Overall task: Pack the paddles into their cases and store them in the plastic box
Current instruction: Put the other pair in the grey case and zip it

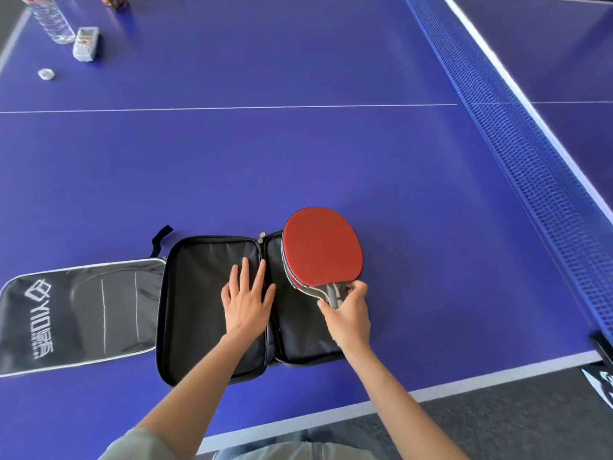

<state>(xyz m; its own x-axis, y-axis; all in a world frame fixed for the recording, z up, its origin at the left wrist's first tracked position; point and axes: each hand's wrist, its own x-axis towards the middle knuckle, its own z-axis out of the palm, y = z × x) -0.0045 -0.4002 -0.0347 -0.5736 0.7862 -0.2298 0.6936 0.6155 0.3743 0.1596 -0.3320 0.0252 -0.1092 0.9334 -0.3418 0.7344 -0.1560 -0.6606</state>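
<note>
Paddle (321, 250) overhangs the open case (205, 310); right hand (348, 318) fingers pinch its handle, left hand (247, 302) flat, fingers spread — zip may snag.

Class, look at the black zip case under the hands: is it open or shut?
Open. The black zip case lies spread flat in two halves, lining up; the left hand presses one half, the paddle rests over the other.

A blue ping-pong table (298, 154) carries an open black case (199, 310) near its near edge, with a grey zipped case (79, 313) just to its left. Toward the far left corner stand a water bottle (49, 18), a small wrapped pack (87, 43) and a bottle cap (46, 74). The net (517, 137) crosses the table on the right.
</note>
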